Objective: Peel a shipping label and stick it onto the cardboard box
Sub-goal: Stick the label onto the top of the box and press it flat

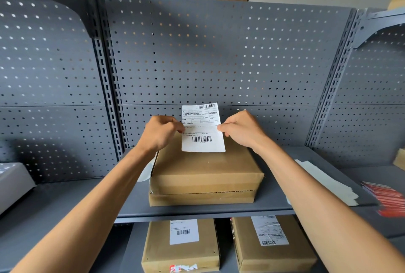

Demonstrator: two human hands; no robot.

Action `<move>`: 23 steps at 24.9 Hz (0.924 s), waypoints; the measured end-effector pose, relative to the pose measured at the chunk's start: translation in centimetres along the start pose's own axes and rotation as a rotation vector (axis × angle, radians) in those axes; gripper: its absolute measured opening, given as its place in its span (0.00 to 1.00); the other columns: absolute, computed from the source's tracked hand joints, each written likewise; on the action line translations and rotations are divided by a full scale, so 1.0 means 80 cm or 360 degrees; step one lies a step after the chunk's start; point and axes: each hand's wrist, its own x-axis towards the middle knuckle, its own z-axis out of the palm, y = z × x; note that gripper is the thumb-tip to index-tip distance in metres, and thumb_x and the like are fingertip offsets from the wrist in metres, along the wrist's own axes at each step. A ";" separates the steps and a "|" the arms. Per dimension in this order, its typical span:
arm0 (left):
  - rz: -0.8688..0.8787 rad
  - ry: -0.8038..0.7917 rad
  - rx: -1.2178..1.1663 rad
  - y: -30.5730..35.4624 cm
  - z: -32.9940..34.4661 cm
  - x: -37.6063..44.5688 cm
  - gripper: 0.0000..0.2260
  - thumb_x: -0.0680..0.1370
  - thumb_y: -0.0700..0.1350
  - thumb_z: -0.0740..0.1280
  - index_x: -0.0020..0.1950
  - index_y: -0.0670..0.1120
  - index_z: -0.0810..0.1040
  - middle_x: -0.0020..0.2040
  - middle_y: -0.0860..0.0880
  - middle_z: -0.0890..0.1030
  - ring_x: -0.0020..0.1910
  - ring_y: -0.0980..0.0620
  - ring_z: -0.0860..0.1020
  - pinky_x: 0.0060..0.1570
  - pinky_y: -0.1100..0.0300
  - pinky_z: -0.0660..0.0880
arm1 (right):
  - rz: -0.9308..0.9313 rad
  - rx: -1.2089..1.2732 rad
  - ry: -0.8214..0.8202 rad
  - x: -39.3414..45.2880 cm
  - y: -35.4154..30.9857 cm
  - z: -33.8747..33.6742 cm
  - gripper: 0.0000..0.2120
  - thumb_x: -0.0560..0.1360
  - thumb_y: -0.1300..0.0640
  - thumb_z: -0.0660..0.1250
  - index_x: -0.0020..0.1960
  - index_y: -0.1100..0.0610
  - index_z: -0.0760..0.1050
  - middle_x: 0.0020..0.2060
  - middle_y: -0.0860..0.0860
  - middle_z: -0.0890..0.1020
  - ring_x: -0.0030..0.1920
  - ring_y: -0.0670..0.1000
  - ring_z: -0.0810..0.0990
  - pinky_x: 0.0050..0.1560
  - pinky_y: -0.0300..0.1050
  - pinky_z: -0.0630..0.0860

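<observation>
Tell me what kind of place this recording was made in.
Probably a packing or stockroom area. Grey metal shelving with a perforated back panel holds a plain cardboard box, two already labelled boxes sit on the shelf below, and both hands hold a barcoded shipping label.

The shipping label (pixel 202 128) hides the far edge of the cardboard box (pixel 203 174), and its small print is unreadable. The red packets (pixel 388 200) at right are blurred and cut by the picture's edge.
</observation>
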 end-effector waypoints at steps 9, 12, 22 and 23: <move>-0.0010 -0.0061 0.0266 -0.022 0.011 0.008 0.07 0.64 0.54 0.67 0.33 0.58 0.85 0.38 0.60 0.84 0.49 0.48 0.79 0.60 0.52 0.74 | 0.0094 -0.0076 -0.0104 -0.003 0.014 0.011 0.16 0.69 0.57 0.69 0.34 0.70 0.73 0.29 0.55 0.68 0.33 0.51 0.64 0.35 0.45 0.60; -0.0021 -0.0087 0.0340 -0.026 0.013 0.007 0.08 0.64 0.55 0.66 0.34 0.59 0.85 0.43 0.54 0.85 0.52 0.45 0.80 0.63 0.45 0.74 | 0.0099 -0.0083 -0.0135 -0.004 0.018 0.016 0.15 0.69 0.57 0.69 0.35 0.70 0.74 0.30 0.55 0.68 0.34 0.51 0.65 0.35 0.45 0.60; 0.0032 -0.0060 0.0590 -0.040 0.018 0.010 0.07 0.70 0.53 0.70 0.40 0.52 0.86 0.46 0.50 0.85 0.54 0.45 0.77 0.64 0.45 0.69 | 0.0083 -0.0205 -0.0145 0.004 0.030 0.028 0.16 0.68 0.56 0.69 0.40 0.71 0.75 0.30 0.54 0.70 0.34 0.49 0.65 0.37 0.44 0.62; 0.0047 -0.0052 0.0605 -0.041 0.019 0.010 0.06 0.72 0.52 0.71 0.40 0.52 0.86 0.46 0.50 0.85 0.54 0.45 0.77 0.64 0.45 0.69 | 0.0070 -0.0228 -0.0136 0.003 0.031 0.029 0.15 0.68 0.57 0.69 0.39 0.71 0.75 0.30 0.54 0.70 0.33 0.49 0.65 0.36 0.44 0.61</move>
